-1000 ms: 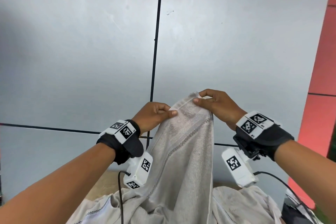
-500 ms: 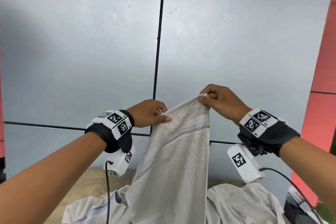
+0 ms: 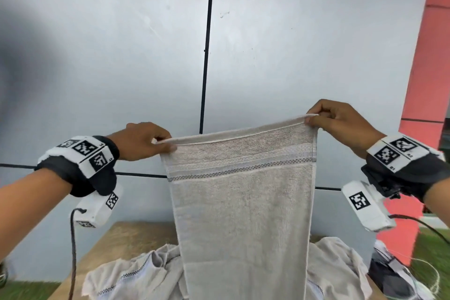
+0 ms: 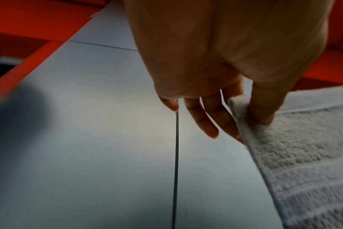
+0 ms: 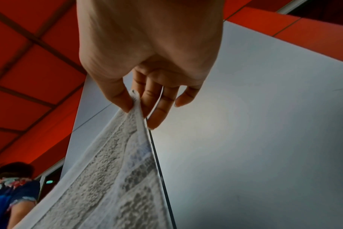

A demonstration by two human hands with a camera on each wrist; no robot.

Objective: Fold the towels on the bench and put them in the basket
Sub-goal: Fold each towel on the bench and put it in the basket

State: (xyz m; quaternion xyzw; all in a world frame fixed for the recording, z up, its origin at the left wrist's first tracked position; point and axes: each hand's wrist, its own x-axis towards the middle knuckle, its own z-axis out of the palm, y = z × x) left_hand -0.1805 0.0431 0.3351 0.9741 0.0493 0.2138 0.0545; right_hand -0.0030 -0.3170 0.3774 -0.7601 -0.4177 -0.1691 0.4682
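Two hands are holding one beige towel (image 3: 243,214) up by its top corners, so its short hemmed edge is running nearly level between them, slightly higher on the right, and its long axis is hanging straight down toward the worktop (image 3: 129,241). Left hand (image 3: 143,141) is pinching the left corner between thumb and fingers; right hand (image 3: 338,122) is pinching the right corner the same way, and both wrist views are confirming the grip with the other fingers trailing loose. Lower end of the towel is dropping out of view over a crumpled pile of towels (image 3: 136,275) lying on the worktop directly below. Both hands are equally close to the cloth, well apart from each other, with the top edge pulled flat. My read: the fold is just starting, and the next move is likely turning on bringing one corner across to the other. Basket isn't showing in any view.
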